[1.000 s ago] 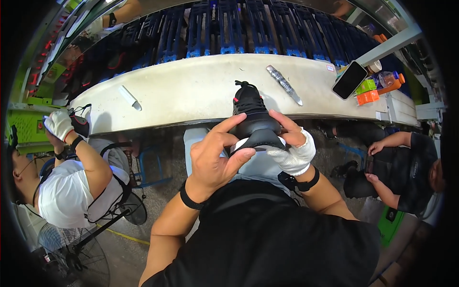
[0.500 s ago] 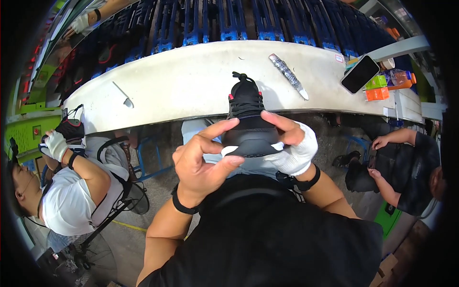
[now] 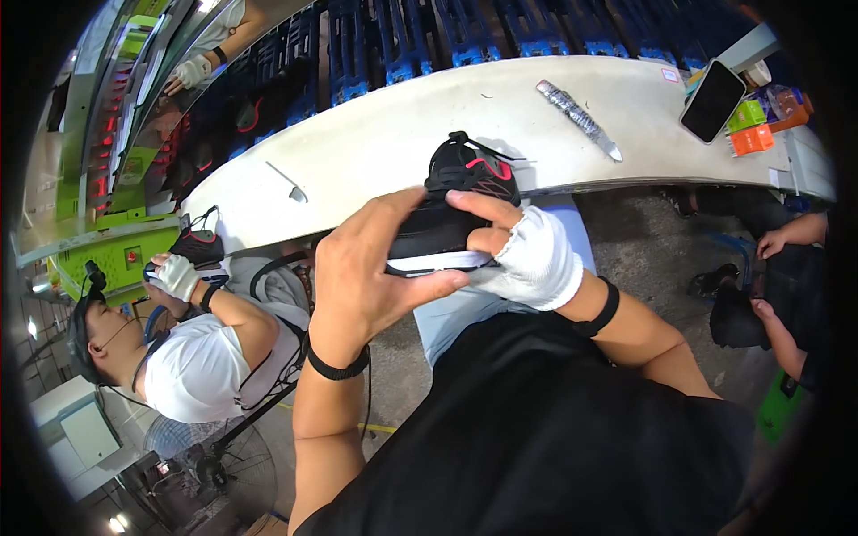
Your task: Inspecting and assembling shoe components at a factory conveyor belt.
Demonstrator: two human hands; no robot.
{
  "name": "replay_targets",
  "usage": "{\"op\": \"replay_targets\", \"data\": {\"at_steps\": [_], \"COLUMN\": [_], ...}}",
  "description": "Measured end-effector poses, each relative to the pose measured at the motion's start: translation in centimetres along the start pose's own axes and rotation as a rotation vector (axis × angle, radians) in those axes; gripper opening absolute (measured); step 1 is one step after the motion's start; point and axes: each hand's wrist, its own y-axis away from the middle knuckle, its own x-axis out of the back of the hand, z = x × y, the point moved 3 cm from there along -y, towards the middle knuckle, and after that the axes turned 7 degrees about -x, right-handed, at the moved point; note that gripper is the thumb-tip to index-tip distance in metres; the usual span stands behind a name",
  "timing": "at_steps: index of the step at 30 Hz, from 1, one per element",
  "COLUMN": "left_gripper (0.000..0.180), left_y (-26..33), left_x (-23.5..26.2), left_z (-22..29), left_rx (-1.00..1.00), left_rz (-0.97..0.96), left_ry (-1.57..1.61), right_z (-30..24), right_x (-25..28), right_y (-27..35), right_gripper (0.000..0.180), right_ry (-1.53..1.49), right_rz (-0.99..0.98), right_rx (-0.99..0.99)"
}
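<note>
White bench (image 3: 357,147) is curving across ahead of me, blue racks (image 3: 460,36) standing beyond it. I am holding the black shoe (image 3: 427,234) near the bench's close edge, between both hands. Likely risk: it could be slipping toward my lap (image 3: 460,320) if the gloved side is gripping too loosely; uneven pressing could be creasing the upper. My bare left hand (image 3: 356,259) is clasping one side, thumb lying along the pale sole edge; my gloved right hand (image 3: 539,257) is clasping the other, forearm slanting in.

black phone (image 3: 712,103), orange carton (image 3: 752,139), floor fan (image 3: 207,467)
</note>
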Motion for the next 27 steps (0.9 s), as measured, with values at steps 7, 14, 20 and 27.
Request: {"op": "replay_targets", "data": {"at_steps": [7,14,20,27], "left_gripper": [0.073,0.067,0.081,0.103], "left_y": [3.1,6.1,6.7,6.4], "left_x": [-0.9,-2.9,-2.8,-7.2], "left_z": [-3.0,-4.0,-4.5,-6.3], "left_rx": [0.161,0.282,0.421,0.489], "left_rz": [0.111,0.219,0.038,-0.247], "left_ry": [0.050,0.138,0.164,-0.123], "right_z": [4.1,4.5,4.2,3.1], "right_x": [2.5,1.9,0.3,-1.5], "right_y": [2.8,2.4,2.6,3.3], "right_gripper": [0.040,0.042,0.042,0.039], "right_ry": [0.292,0.395,0.434,0.458], "right_rz": [-0.135,-0.072,-0.124,-0.163], "right_rx": [-0.236,-0.196,-0.214,-0.083]}}
